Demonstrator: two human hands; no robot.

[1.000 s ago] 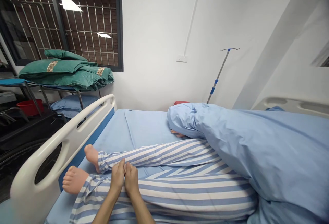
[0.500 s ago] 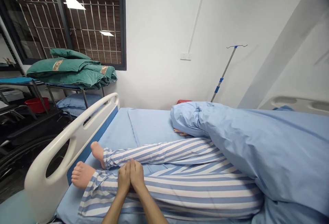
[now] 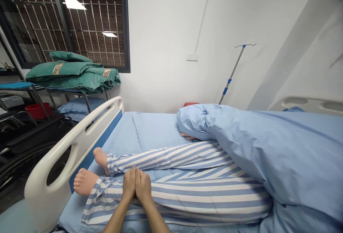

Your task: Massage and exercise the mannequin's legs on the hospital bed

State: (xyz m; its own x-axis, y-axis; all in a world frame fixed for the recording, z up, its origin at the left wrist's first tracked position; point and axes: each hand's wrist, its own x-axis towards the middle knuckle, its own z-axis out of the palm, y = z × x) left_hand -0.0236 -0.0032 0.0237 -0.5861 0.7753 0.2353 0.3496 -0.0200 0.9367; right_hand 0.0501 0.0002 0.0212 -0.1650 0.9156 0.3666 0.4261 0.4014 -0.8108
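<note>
A manikin in blue-and-white striped pyjamas (image 3: 193,193) lies on a hospital bed, both bare feet (image 3: 83,182) pointing at the footboard. My left hand (image 3: 129,186) and my right hand (image 3: 143,188) lie side by side on the lower part of the near leg, just above the ankle. Their thumbs touch and the fingers lie stretched flat over the cloth. Neither hand holds anything. A light blue quilt (image 3: 268,147) covers the body from the hips up, and a manikin hand (image 3: 187,136) peeks out under its edge.
The white footboard (image 3: 66,147) closes off the bed on the left. Beyond it a rack holds folded green blankets (image 3: 75,74), with a red basin (image 3: 37,110) and a wheelchair (image 3: 21,154) nearby. An IV pole (image 3: 232,74) stands by the wall behind the bed.
The view has shifted slightly. My hands stay together on the same stretch of leg, with the fingers now straighter and pressed closer side by side.
</note>
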